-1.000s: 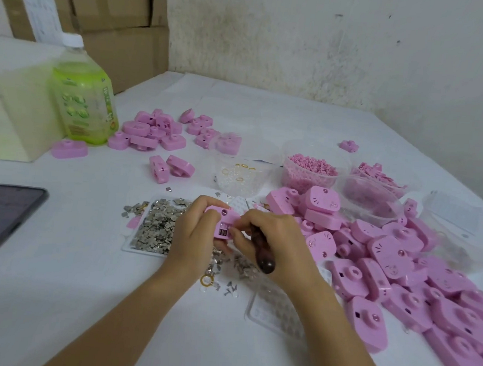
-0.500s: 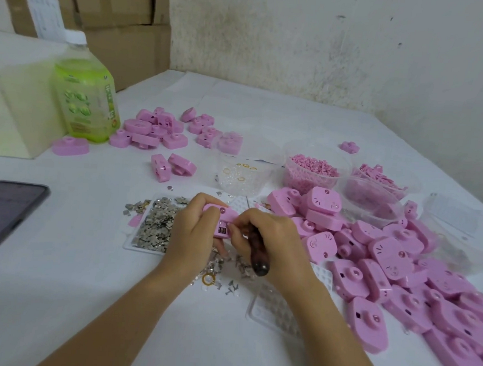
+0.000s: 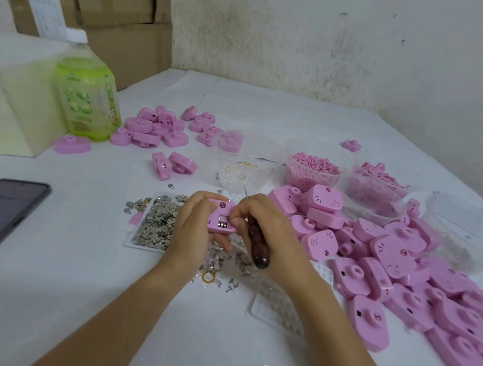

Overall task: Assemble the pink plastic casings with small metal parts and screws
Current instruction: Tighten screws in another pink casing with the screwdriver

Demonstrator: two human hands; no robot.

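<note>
Little has changed over the last second: the left hand (image 3: 194, 222) still grips one pink casing (image 3: 221, 215) just above the table (image 3: 83, 300), now turned so its open window of metal parts faces up; the right hand (image 3: 271, 233) keeps a dark-handled tool (image 3: 257, 246) clamped in its palm, thin shaft pointing away, while thumb and forefinger pinch at that window; so I judge a small part is still being seated by fingertip and no screw is being driven yet. Counting from the near side: one clear blister tray (image 3: 277, 308); a few loose screws (image 3: 231, 285) and one yellow ring (image 3: 208, 277) under the wrists; one tray of metal parts (image 3: 157, 225), too many to count; a heap of casings (image 3: 400, 265) at right, well over twenty; one phone (image 3: 4, 209) at left; two casings lying together (image 3: 173, 163); four clear tubs (image 3: 313, 167); one green bottle (image 3: 86, 100); a far pile (image 3: 158, 125) of about fifteen.
</note>
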